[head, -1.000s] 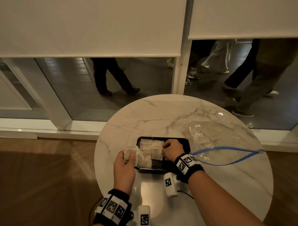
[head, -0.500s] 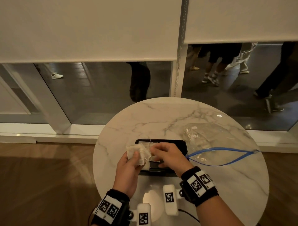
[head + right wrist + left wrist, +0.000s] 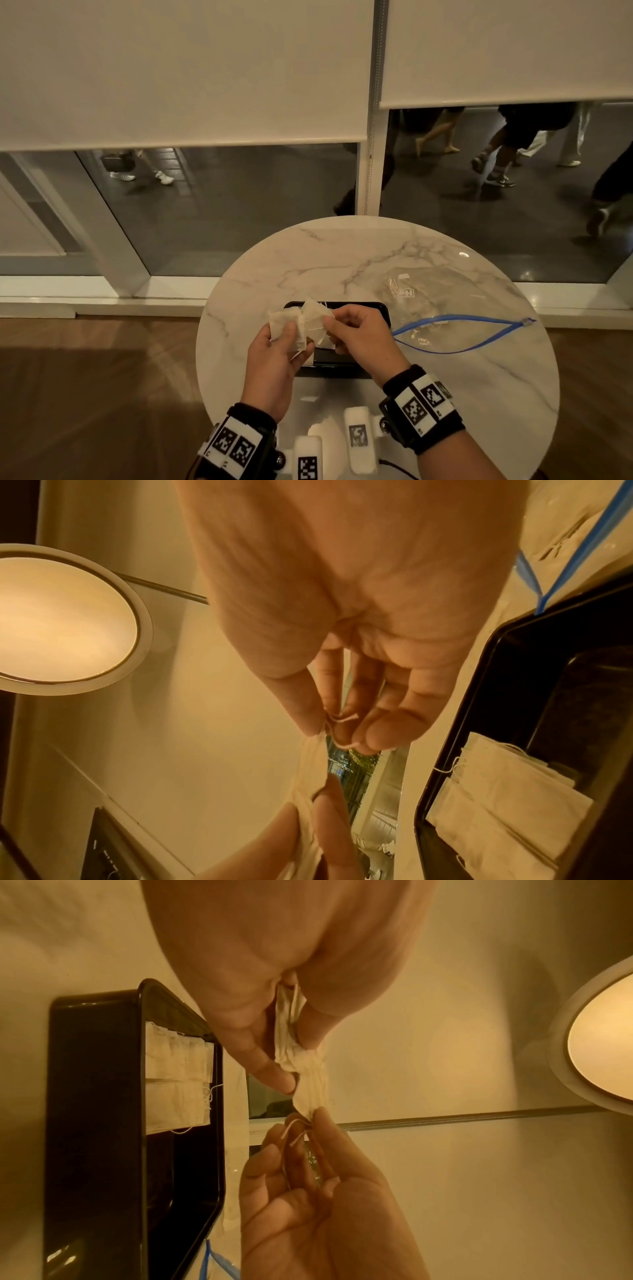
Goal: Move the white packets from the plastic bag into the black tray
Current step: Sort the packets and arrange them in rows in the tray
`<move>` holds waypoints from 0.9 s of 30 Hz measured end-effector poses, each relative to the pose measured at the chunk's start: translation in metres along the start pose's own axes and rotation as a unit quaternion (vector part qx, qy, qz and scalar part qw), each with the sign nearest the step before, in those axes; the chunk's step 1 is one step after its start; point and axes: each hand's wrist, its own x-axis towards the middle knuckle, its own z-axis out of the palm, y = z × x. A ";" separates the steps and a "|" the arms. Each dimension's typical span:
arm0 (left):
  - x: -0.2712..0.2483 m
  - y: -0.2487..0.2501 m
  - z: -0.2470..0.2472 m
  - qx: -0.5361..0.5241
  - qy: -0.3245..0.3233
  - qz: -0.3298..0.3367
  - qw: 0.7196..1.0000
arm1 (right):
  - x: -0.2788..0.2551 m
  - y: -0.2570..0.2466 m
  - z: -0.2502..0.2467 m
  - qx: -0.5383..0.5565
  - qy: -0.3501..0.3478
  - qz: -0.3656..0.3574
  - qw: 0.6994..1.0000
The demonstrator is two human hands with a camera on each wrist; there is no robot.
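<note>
My left hand (image 3: 291, 337) grips a small bunch of white packets (image 3: 286, 325) just above the near left part of the black tray (image 3: 346, 359). My right hand (image 3: 330, 323) pinches the edge of one packet (image 3: 317, 317) in that bunch between thumb and forefinger. The left wrist view shows the bunch (image 3: 294, 1047) squeezed in my left fingers, with the right fingertips (image 3: 316, 1115) on its corner and strings. Several packets (image 3: 507, 791) lie flat in the tray (image 3: 479, 696). The clear plastic bag (image 3: 445, 308) with a blue zip lies open to the tray's right.
Everything sits on a small round marble table (image 3: 342, 260) whose edges lie close on all sides. A window with a half-lowered blind (image 3: 185, 68) stands behind it, and people's legs pass outside. Wooden floor surrounds the table.
My right hand has left the tray and come across to the packets in my left hand, where it now pinches one. Both hands have risen a little over the tray's near side.
</note>
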 end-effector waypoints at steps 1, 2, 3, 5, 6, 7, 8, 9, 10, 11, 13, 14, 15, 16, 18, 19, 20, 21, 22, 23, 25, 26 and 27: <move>-0.001 0.000 0.000 0.010 0.000 0.008 1.000 | -0.001 0.000 0.000 -0.003 -0.001 -0.001 1.000; -0.001 0.000 0.000 0.021 0.000 0.016 1.000 | -0.001 0.000 0.000 -0.003 -0.003 -0.002 1.000; -0.002 -0.001 0.001 0.032 0.001 0.025 0.999 | -0.002 0.000 -0.001 0.000 -0.005 -0.002 1.000; -0.004 -0.001 0.000 0.053 0.005 0.038 0.998 | -0.004 -0.002 -0.001 0.018 -0.007 0.004 1.000; -0.004 -0.002 0.000 0.062 0.005 0.043 0.997 | -0.004 -0.003 -0.001 0.024 -0.006 0.006 1.000; -0.004 -0.002 0.000 0.070 0.003 0.045 0.997 | -0.005 -0.004 -0.001 0.025 -0.003 0.007 1.000; -0.005 -0.003 0.000 0.077 0.000 0.048 0.996 | -0.005 -0.005 -0.001 0.023 0.001 0.005 1.000; -0.006 -0.003 0.001 0.081 -0.001 0.050 0.995 | -0.005 -0.006 -0.001 0.019 0.005 0.004 1.000; -0.006 -0.003 0.001 0.084 -0.003 0.052 0.995 | -0.005 -0.005 -0.002 0.016 0.008 0.004 1.000; -0.006 -0.003 0.001 0.086 -0.004 0.054 0.995 | -0.005 -0.006 -0.003 0.015 0.008 0.004 1.000; -0.007 -0.002 0.001 0.088 -0.001 0.058 0.994 | -0.005 -0.007 -0.005 0.022 0.013 0.001 1.000; -0.008 -0.001 0.000 0.087 0.002 0.060 0.994 | -0.004 -0.008 -0.007 0.029 0.022 0.000 0.999; -0.008 -0.001 -0.001 0.085 0.007 0.061 0.995 | -0.004 -0.008 -0.009 0.037 0.038 -0.001 0.999; -0.008 -0.001 -0.002 0.083 0.013 0.062 0.995 | -0.002 -0.008 -0.011 0.046 0.061 -0.003 0.997; -0.007 0.001 -0.006 0.076 0.031 0.062 0.995 | 0.002 -0.005 -0.018 0.051 0.127 -0.017 0.990; -0.005 0.001 -0.009 0.074 0.040 0.063 0.994 | 0.004 -0.004 -0.021 0.043 0.157 -0.026 0.986; -0.004 0.002 -0.012 0.073 0.050 0.064 0.994 | 0.006 -0.002 -0.025 0.034 0.170 -0.033 0.984; -0.003 0.002 -0.014 0.072 0.059 0.065 0.994 | 0.007 -0.002 -0.027 0.029 0.160 -0.032 0.986; -0.001 0.003 -0.017 0.070 0.065 0.067 0.993 | 0.007 -0.003 -0.028 0.031 0.135 -0.022 0.990; 0.000 0.003 -0.018 0.070 0.069 0.068 0.993 | 0.007 -0.003 -0.028 0.039 0.107 -0.008 0.993; 0.003 0.002 -0.022 0.071 0.075 0.067 0.992 | 0.008 -0.001 -0.027 0.044 0.085 0.003 0.995; 0.004 0.002 -0.023 0.071 0.078 0.065 0.992 | 0.010 0.002 -0.026 0.035 0.090 0.001 0.995; 0.005 0.001 -0.025 0.072 0.082 0.062 0.992 | 0.013 0.005 -0.025 0.017 0.095 0.000 0.995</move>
